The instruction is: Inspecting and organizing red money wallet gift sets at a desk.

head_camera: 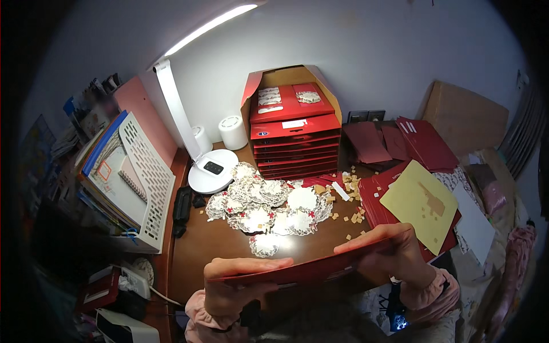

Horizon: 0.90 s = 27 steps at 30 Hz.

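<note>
A red card sleeve [309,268] is held up nearly edge-on near the table's front, between both hands. My left hand [244,274] grips its left end, fingers along the top edge. The right end is pinched by my right hand [390,253], the fingers lying along the far side. Beyond the card, a heap of round wreath-patterned paper cut-outs [274,199] with small red marks lies on the brown tabletop. Small tan adhesive-like squares [352,184] are scattered to its right. An open carton [296,73] at the back holds stacked red card packs [296,145].
A white desk lamp [212,171] and white canisters [233,132] stand at the back left. A perforated white file holder [148,176] stands left. Dark red cards [424,141] and a yellow sheet [418,206] lie right, near a white sheet [476,223].
</note>
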Each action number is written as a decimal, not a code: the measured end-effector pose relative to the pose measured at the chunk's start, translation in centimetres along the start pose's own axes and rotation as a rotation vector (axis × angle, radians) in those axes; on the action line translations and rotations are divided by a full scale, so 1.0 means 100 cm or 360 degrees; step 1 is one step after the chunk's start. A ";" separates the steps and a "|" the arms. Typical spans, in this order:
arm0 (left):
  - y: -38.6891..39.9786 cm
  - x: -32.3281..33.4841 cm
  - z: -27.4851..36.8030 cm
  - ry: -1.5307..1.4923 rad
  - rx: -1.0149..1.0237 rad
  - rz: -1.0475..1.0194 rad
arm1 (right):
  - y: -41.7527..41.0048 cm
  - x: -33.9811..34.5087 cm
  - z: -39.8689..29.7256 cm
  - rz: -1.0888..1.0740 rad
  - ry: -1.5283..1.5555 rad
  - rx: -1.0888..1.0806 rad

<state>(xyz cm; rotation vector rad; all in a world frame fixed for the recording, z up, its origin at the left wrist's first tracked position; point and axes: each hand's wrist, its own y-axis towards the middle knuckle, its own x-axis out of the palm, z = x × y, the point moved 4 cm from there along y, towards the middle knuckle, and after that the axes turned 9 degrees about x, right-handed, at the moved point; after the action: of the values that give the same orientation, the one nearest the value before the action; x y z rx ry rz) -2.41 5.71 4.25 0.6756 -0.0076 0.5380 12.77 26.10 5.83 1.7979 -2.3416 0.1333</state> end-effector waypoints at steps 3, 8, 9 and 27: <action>0.003 0.000 0.003 0.0115 -0.0113 -0.0115 | 0.000 -0.004 0.004 0.0030 -0.0096 -0.0048; -0.005 0.000 0.002 -0.0080 -0.0304 0.0274 | -0.002 -0.010 0.008 0.0026 -0.0070 -0.0036; -0.004 0.000 0.003 -0.0080 -0.0303 0.0274 | -0.001 -0.010 0.009 0.0025 -0.0071 -0.0036; -0.003 -0.003 0.000 0.0052 -0.0273 0.0220 | 0.005 -0.011 0.015 -0.0035 0.0201 -0.0113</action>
<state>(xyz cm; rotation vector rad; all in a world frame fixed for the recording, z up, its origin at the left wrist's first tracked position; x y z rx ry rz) -2.52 5.40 3.98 0.5012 -0.0697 0.6730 12.45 26.96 4.15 1.7287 -2.2115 0.1539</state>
